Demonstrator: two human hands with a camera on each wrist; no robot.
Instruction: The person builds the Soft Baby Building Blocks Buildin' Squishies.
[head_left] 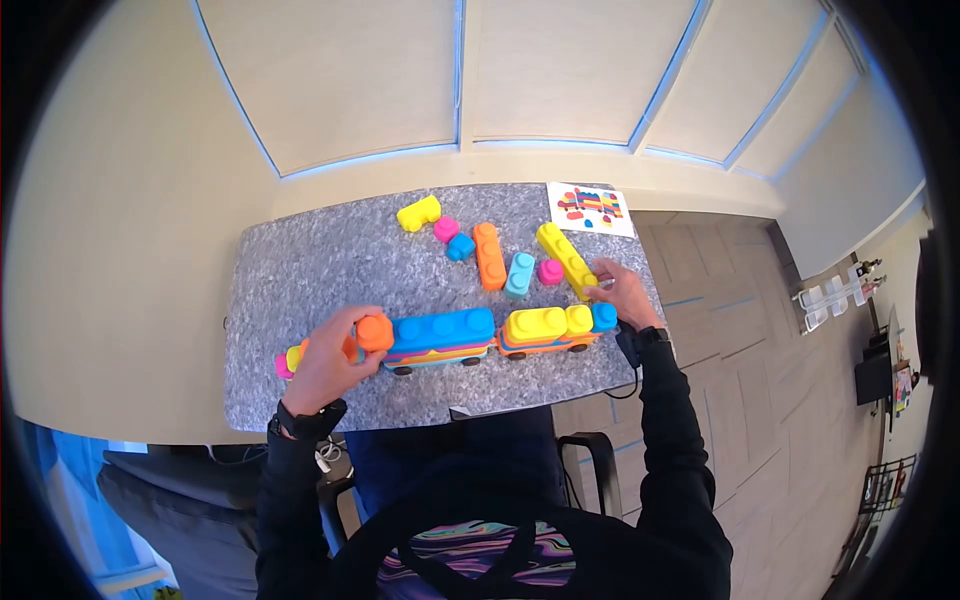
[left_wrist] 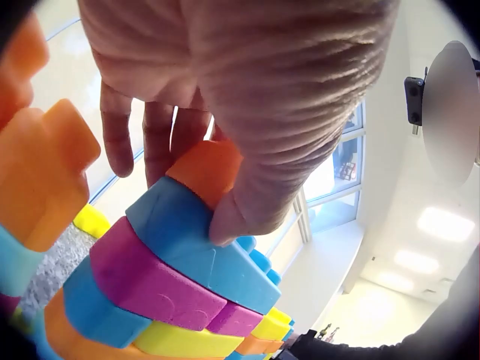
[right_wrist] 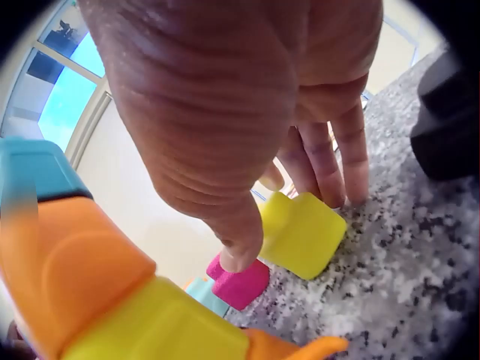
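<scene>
Near the front left of the table, my left hand pinches an orange block between thumb and fingers. In the left wrist view, this orange block sits against the end of a blue block, over stacked pink, yellow and orange layers. The long blue block tops a wheeled block car. At the right, my right hand has its thumb and fingers around the near end of a long yellow block. In the right wrist view, the yellow block lies on the table beside a pink block.
A second car with yellow blocks and a blue block stands near the right hand. Behind lie an orange block, a light blue block and several small blocks. A picture sheet lies at the back right corner.
</scene>
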